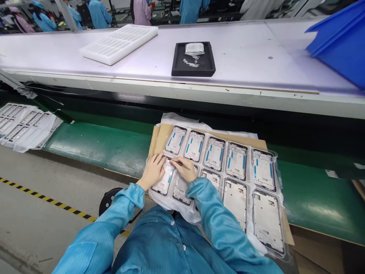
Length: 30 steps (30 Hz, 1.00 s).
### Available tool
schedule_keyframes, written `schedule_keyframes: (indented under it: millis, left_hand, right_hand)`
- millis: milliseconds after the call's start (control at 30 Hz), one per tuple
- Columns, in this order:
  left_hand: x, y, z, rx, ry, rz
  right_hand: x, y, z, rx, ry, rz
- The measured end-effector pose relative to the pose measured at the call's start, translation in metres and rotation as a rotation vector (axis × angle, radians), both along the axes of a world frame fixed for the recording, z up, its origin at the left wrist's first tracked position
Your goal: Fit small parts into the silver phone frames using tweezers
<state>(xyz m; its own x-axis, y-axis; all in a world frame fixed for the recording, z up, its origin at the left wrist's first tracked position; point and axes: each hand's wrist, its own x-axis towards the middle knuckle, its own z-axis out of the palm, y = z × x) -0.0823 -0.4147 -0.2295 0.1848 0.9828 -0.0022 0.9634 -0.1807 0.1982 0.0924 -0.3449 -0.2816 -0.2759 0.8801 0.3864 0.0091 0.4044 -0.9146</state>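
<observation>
head view: one left hand (pixel 154 170), fingers lying together over the upper left part of a phone-sized frame (pixel 163 185); whether its fingertips pinch anything, cannot tell. one right hand (pixel 185 169), clamped on a thin dark tool (pixel 181 165), tip end toward the top of that same frame. frame located: front row, leftmost pocket of a clear plastic tray (pixel 279 180); blue strip on its right side. tray contents: two rows of five frames, back row all bearing blue strips. beneath tray: brown cardboard (pixel 154 140), on a green shelf (pixel 98 146). on the white counter (pixel 245 64) beyond: one white compartmented tray (pixel 118 45); one black tray (pixel 179 62) holding a pale packet (pixel 194 48) and small clear pieces (pixel 191 64); one blue bin (pixel 340 43) at right.
</observation>
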Motion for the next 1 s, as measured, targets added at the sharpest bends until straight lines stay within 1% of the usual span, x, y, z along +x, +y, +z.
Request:
schedule_keyframes:
  millis: [200, 367, 600, 767, 900, 1000]
  left_hand:
    - [-0.002, 0.0, -0.004, -0.022, -0.056, 0.006]
    - [-0.002, 0.0, -0.003, -0.031, -0.079, 0.015]
    - [-0.001, 0.0, -0.001, -0.038, -0.072, 0.016]
    - [0.003, 0.0, 0.003, -0.031, 0.028, 0.022]
    - [0.008, 0.0, 0.009, -0.037, 0.159, -0.021]
    - [0.009, 0.001, 0.01, -0.043, 0.188, -0.028]
  right_hand:
    - [0.0, 0.0, -0.004, -0.027, -0.017, 0.005]
    - [0.001, -0.002, -0.005, -0.037, -0.023, -0.001]
    - [0.001, -0.005, -0.003, -0.011, -0.03, 0.019]
    - [0.002, -0.006, -0.001, -0.008, -0.041, 0.009]
    - [0.003, -0.005, 0.001, -0.027, -0.045, -0.027]
    - [0.003, -0.004, 0.001, -0.038, -0.046, -0.022]
